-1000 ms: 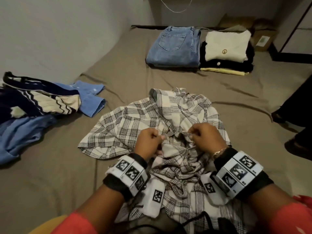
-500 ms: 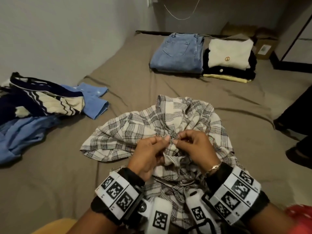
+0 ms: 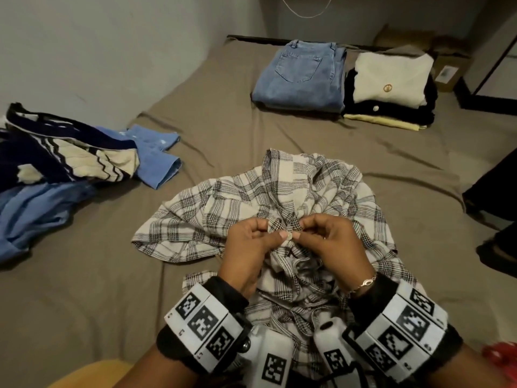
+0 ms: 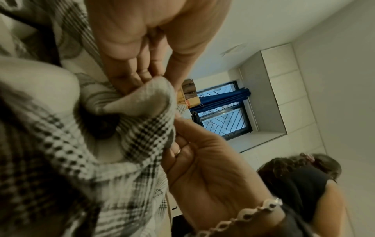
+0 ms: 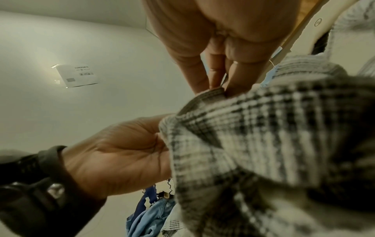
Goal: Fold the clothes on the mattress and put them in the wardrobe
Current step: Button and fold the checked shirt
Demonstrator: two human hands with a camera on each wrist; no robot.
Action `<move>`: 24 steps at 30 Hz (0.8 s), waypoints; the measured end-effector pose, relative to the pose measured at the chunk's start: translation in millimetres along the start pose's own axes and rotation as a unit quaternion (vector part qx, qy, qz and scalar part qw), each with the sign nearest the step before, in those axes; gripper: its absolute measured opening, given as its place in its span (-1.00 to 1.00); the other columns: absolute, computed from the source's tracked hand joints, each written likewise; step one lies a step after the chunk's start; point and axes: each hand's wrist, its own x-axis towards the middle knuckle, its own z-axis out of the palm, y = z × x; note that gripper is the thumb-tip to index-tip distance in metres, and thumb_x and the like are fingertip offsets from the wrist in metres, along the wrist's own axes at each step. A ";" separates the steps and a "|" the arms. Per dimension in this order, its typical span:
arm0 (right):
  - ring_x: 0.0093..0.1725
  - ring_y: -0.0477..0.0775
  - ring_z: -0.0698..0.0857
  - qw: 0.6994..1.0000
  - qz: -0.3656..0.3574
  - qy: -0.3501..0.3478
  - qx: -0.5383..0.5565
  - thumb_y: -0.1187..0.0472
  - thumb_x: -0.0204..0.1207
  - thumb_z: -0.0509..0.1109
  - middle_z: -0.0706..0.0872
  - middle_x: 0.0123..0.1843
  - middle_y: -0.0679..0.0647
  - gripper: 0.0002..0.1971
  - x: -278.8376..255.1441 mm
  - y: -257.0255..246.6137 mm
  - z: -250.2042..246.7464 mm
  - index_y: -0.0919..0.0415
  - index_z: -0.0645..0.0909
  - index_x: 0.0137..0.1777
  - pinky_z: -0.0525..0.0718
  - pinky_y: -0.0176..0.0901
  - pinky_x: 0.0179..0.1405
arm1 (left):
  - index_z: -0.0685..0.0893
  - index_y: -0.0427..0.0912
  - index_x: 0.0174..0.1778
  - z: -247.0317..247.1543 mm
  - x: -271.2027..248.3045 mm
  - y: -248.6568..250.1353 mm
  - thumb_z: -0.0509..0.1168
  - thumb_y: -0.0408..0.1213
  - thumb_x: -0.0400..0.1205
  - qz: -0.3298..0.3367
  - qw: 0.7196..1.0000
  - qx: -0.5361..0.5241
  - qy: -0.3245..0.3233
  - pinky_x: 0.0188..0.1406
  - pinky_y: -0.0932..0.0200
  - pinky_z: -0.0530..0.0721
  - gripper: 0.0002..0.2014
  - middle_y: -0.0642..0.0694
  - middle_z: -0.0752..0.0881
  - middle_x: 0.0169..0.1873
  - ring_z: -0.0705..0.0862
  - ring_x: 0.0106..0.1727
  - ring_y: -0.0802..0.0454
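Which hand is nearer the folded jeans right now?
Right, though only slightly. The right hand sits almost straight below the jeans in the head view; the left hand is beside it, further left. Both pinch the plaid shirt, far from the jeans.

A bedroom in a home; a low mattress (image 3: 229, 113) under a taupe sheet fills the floor between plain pale walls (image 3: 84, 51); folded jeans (image 3: 302, 77) and a stack of folded tops (image 3: 391, 88) lie at its far end, loose garments (image 3: 56, 169) along the wall side, a crumpled plaid shirt (image 3: 279, 191) in the middle; a cardboard box (image 3: 447, 71) stands past the mattress; the left wrist view shows a barred window (image 4: 223, 117) with a blue curtain (image 4: 225, 99); a cable (image 3: 307, 9) hangs on the far wall.
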 end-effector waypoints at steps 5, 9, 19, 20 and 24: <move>-0.56 0.01 0.61 0.999 0.030 -0.001 0.028 0.47 0.50 0.35 0.67 -0.36 0.03 -0.79 -3.5 -1.2 1.9 0.14 0.65 -0.20 0.63 -0.16 -0.57 | 0.49 -0.20 -0.34 1.7 -2.6 -2.8 0.40 -0.62 0.44 0.078 0.994 0.068 0.039 -0.38 0.34 0.57 -0.73 0.01 0.48 -0.52 0.50 -0.45 0.14; -0.39 0.12 0.54 0.999 0.019 0.002 0.026 0.51 0.51 0.29 0.70 -0.33 0.13 -0.68 -2.3 0.6 0.2 0.07 0.69 -0.24 0.49 -0.13 -0.38 | 0.50 -0.16 -0.30 2.5 -2.2 -4.6 0.43 -0.58 0.44 0.114 0.988 0.094 0.048 -0.25 0.14 0.55 -0.73 -0.08 0.49 -0.40 0.47 -0.29 -0.03; -0.48 -0.12 0.61 0.983 -0.121 0.047 -0.131 0.33 0.37 0.53 0.70 -0.37 0.07 -0.87 -5.6 2.1 5.0 0.15 0.65 -0.30 0.58 -0.33 -0.52 | 0.61 -0.29 -0.19 6.2 -6.2 -9.7 0.40 -0.49 0.48 0.094 0.994 0.036 0.054 -0.17 0.18 0.66 -0.91 -0.23 0.65 -0.30 0.63 -0.23 -0.03; -0.44 -0.09 0.62 0.971 -0.151 0.061 -0.176 0.33 0.39 0.52 0.69 -0.34 0.03 -0.90 -6.4 3.3 5.8 0.19 0.66 -0.28 0.59 -0.31 -0.47 | 0.61 -0.34 -0.20 7.1 -8.0 -8.3 0.40 -0.45 0.49 0.086 0.995 0.029 0.040 -0.27 0.28 0.64 -0.92 -0.19 0.65 -0.35 0.62 -0.31 0.05; -0.41 0.00 0.59 0.912 -0.263 0.099 -0.299 0.17 0.43 0.28 0.62 -0.31 0.00 -0.84 -12.9 6.1 9.6 0.24 0.62 -0.25 0.49 -0.25 -0.39 | 0.56 -0.35 -0.39 9.4 -11.7 -7.7 0.41 -0.40 0.49 0.048 0.998 0.027 0.012 -0.54 0.39 0.53 -0.81 0.00 0.58 -0.60 0.54 -0.57 0.22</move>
